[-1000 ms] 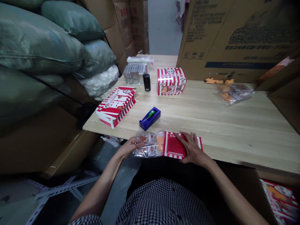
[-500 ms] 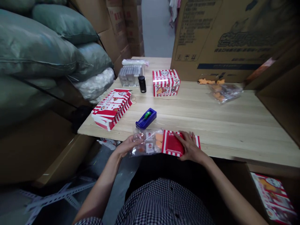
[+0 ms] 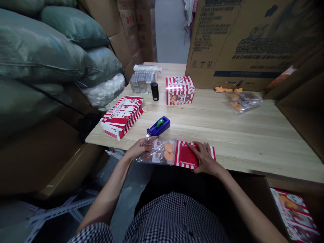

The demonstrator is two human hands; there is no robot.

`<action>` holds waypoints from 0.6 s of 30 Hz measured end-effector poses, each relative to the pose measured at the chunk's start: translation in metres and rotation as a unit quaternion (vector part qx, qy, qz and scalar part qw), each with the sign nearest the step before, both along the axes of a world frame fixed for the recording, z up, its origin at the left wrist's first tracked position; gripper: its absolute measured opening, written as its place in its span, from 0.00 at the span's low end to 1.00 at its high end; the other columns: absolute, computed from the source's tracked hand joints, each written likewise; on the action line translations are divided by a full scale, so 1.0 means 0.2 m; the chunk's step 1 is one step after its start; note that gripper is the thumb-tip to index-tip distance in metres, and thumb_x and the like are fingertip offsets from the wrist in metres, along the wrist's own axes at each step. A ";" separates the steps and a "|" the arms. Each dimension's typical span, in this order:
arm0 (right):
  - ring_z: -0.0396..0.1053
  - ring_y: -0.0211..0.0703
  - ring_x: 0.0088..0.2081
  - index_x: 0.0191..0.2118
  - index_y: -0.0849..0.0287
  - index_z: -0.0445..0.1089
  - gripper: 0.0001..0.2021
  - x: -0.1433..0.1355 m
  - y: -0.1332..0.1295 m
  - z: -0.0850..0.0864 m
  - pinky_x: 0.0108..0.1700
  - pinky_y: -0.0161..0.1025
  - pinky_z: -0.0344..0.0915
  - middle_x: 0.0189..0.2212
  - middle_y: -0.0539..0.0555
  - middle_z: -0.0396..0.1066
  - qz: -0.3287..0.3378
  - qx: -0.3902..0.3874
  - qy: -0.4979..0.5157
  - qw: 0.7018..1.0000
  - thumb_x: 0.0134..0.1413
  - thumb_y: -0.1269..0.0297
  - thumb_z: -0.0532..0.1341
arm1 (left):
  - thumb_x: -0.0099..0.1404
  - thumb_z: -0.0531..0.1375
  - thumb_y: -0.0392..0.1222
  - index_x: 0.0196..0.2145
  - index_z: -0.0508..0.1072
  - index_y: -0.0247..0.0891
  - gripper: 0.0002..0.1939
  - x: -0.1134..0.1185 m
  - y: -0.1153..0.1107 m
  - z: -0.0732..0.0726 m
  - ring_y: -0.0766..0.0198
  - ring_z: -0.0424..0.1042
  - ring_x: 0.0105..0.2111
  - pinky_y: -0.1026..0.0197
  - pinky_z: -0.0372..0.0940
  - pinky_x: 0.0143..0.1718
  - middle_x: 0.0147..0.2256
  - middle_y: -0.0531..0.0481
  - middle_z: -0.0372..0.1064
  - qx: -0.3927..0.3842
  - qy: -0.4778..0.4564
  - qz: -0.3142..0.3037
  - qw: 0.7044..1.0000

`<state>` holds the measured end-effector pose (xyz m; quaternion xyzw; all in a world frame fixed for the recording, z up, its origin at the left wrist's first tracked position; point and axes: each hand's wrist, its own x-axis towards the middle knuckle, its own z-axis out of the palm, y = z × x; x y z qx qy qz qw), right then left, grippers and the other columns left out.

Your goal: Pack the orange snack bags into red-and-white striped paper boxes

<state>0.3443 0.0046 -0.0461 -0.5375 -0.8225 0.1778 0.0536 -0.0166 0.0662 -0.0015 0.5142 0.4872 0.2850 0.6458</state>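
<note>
My left hand (image 3: 142,148) pinches the left end of a clear plastic bag (image 3: 162,150) at the table's front edge. Orange toy food pieces (image 3: 168,152) and small white printed packets show through the film. The bag's right end meets a flat-lying red carton (image 3: 182,157) with striped red-and-white borders; whether any of it lies inside the carton I cannot tell. Across that carton rests my right hand (image 3: 205,157), fingers over its top and thumb by the near edge, holding it down. Just beyond the bag stands a blue tape dispenser (image 3: 159,126) with a green core.
Flat striped cartons (image 3: 123,116) lie stacked at left. Behind are a black bottle (image 3: 154,91), clear plastic cases (image 3: 143,81) and a made-up striped box (image 3: 180,90). Another filled bag (image 3: 243,101) lies at right, before a large cardboard box (image 3: 227,44). Sacks (image 3: 40,47) crowd the left.
My left hand and the bag have shifted a little to the left, and the orange pieces sit slightly farther from the carton. My right hand and the carton have stayed nearly still.
</note>
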 end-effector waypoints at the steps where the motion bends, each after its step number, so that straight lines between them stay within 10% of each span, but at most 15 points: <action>1: 0.42 0.69 0.70 0.73 0.54 0.44 0.60 0.00 0.00 0.00 0.67 0.65 0.21 0.65 0.68 0.48 0.004 -0.003 0.000 1.000 0.32 0.57 0.72 | 0.51 0.66 0.35 0.58 0.72 0.34 0.34 0.00 0.03 0.02 0.69 0.63 0.23 0.66 0.57 0.27 0.25 0.56 0.68 -0.006 0.000 -0.026 1.000; 10: 0.39 0.67 0.71 0.73 0.55 0.45 0.59 0.02 0.02 -0.02 0.68 0.64 0.18 0.67 0.68 0.46 0.008 -0.002 0.019 1.000 0.34 0.57 0.72 | 0.48 0.70 0.34 0.58 0.72 0.35 0.37 0.17 0.08 -0.06 0.70 0.65 0.25 0.68 0.61 0.27 0.29 0.54 0.70 -0.069 -0.061 -0.046 0.995; 18: 0.34 0.66 0.72 0.73 0.49 0.39 0.62 0.02 -0.09 0.19 0.68 0.65 0.21 0.70 0.65 0.39 -0.040 -0.093 0.066 0.993 0.35 0.55 0.75 | 0.48 0.73 0.52 0.52 0.71 0.41 0.35 0.44 -0.04 -0.06 0.57 0.78 0.32 0.62 0.71 0.26 0.38 0.47 0.78 -0.086 0.008 0.044 0.995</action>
